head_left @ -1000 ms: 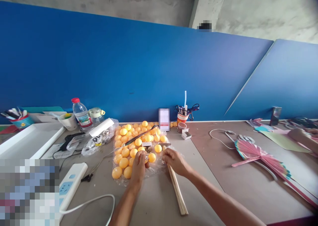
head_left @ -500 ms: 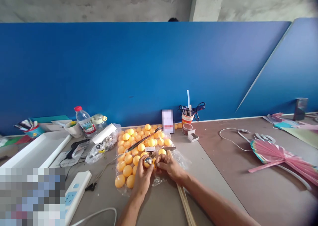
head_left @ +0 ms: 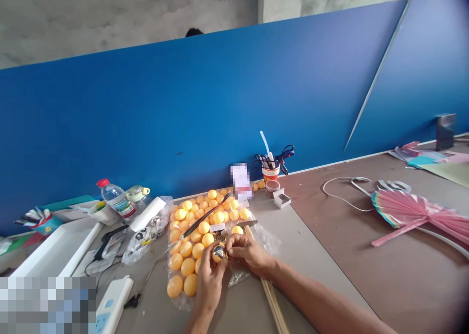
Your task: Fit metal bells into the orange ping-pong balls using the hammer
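My left hand [head_left: 211, 275] is closed around a small shiny silver ball [head_left: 219, 252], whose lower side looks orange. Close beside it, the thumb and fingers of my right hand [head_left: 246, 252] are pinched together; what lies between them is too small to make out. Both hands are over the near right part of a clear plastic bag of orange balls [head_left: 187, 267]. Just beyond the fingers are a small white box [head_left: 217, 227] and a heap of small brown bits [head_left: 221, 235]. Under my right forearm runs a bundle of thin wooden sticks [head_left: 271, 302].
A long black tool [head_left: 205, 216] and a knife [head_left: 247, 223] lie by the balls. Behind stand a cup of tools [head_left: 270, 173] and an open little box [head_left: 282, 200]. At left are a bottle [head_left: 117, 199], a white tray [head_left: 54, 256] and a power strip [head_left: 114, 302]; a pink paper fan [head_left: 406, 209] lies right.
The view has tilted and shifted, so the partition now slopes. My hands appear slightly lower, still close together, with the silver ball in my left hand.
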{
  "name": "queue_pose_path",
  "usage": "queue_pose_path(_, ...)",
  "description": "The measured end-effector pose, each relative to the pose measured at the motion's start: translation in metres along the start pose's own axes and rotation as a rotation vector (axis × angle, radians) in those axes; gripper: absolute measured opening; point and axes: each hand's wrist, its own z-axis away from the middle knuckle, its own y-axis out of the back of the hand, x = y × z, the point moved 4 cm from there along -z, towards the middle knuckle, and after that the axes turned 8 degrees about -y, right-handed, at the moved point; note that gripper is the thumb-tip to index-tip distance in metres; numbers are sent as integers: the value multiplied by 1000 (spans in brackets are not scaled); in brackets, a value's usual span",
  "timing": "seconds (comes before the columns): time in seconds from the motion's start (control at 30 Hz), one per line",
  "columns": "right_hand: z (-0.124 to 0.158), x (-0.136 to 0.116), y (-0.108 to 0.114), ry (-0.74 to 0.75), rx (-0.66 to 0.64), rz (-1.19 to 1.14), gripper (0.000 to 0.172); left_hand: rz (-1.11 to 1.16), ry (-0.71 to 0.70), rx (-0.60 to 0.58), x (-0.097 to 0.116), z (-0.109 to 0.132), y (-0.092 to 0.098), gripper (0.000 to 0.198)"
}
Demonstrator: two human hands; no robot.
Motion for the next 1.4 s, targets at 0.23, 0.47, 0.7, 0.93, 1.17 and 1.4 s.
queue_pose_path(0.23,3,0,-1,-58,-11,8,27,-62,-39,19,0,2,3,48)
queue_pose_path(0.47,1,0,-3,-46,-4,71,31,-113,-77,-2,-4,4,1,43)
queue_pose_path(0.7,-2,1,-2,-34,-3,86,33,-163,-74,-21,-1,6,1,44)
queue_pose_path(0.93,-1,3,-3,-63,7,81,35,-165,-83,13,-3,5,3,46)
queue_pose_path(1.17,0,1,-5,-81,-34,123,35,-193,-110,15,-6,5,2,49)
queue_pose_path(1.4,2,0,-3,-50,-13,165,35,-309,-235,42,-2,5,4,45)
